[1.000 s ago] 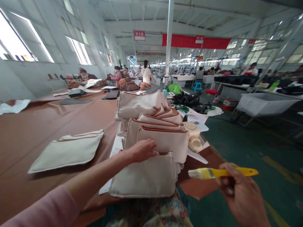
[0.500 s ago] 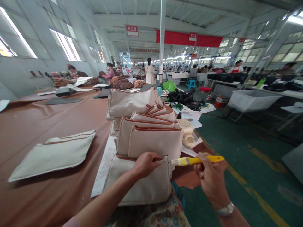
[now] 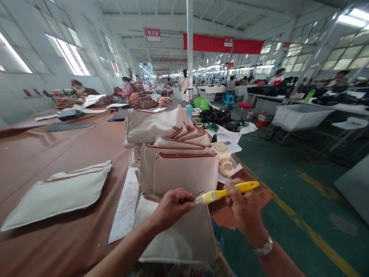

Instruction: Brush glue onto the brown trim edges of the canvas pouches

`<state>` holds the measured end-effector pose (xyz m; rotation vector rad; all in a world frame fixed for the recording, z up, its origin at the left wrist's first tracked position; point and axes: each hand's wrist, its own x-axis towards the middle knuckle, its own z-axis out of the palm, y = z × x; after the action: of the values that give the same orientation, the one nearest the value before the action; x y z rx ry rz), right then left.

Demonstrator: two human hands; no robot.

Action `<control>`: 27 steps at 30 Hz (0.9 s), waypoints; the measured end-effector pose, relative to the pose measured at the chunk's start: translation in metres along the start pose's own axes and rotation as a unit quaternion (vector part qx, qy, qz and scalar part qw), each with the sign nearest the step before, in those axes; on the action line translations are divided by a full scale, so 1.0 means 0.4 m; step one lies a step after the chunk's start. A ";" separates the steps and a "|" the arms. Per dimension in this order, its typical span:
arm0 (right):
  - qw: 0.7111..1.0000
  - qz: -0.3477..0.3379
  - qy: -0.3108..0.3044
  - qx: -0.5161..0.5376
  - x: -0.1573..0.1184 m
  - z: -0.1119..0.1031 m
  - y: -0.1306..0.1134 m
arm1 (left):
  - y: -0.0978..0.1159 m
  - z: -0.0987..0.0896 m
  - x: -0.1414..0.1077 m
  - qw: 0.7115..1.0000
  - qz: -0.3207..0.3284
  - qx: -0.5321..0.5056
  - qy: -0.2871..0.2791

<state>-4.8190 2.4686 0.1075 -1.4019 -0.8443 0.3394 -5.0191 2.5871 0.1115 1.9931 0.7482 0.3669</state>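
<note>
My right hand [image 3: 243, 206] is closed around the handle of a yellow paintbrush [image 3: 227, 192]. Its pale bristles point left and touch the brown edge beside my left fingertips. My left hand [image 3: 174, 204] pinches the brown top edge of a cream fabric pouch [image 3: 178, 234], the nearest one, which lies tilted at the table's front. Behind it stands a row of similar cream pouches [image 3: 186, 173] with brown-trimmed top edges. To the left, a few more cream pouches [image 3: 57, 196] lie overlapped on the brown sheet.
A brown sheet [image 3: 23, 161] covers the table. Beyond the pouches sit an open cream container [image 3: 226, 168], a turquoise bottle [image 3: 189, 111] and black material [image 3: 219, 117]. A white bin [image 3: 301, 117] stands on the green floor at right. Several people work farther back.
The brush has moved left and down, its bristles now meeting the edge at my left fingers. The nearest pouch has shifted slightly toward me, and the camera view has turned a little right.
</note>
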 end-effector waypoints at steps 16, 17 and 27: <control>0.970 0.138 -0.038 0.195 -0.024 -0.046 -0.080 | 0.058 0.017 -0.148 0.837 0.379 0.373 0.131; 0.970 0.142 -0.058 0.187 -0.036 -0.048 -0.085 | 0.059 0.013 -0.153 0.829 0.384 0.385 0.130; 0.984 0.112 -0.035 0.133 -0.034 -0.082 -0.114 | 0.052 0.000 -0.165 0.804 0.410 0.407 0.140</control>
<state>-4.8177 2.4274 0.1483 -1.2413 -0.6722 0.6534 -5.0623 2.5373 0.1323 3.0972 0.1258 0.9903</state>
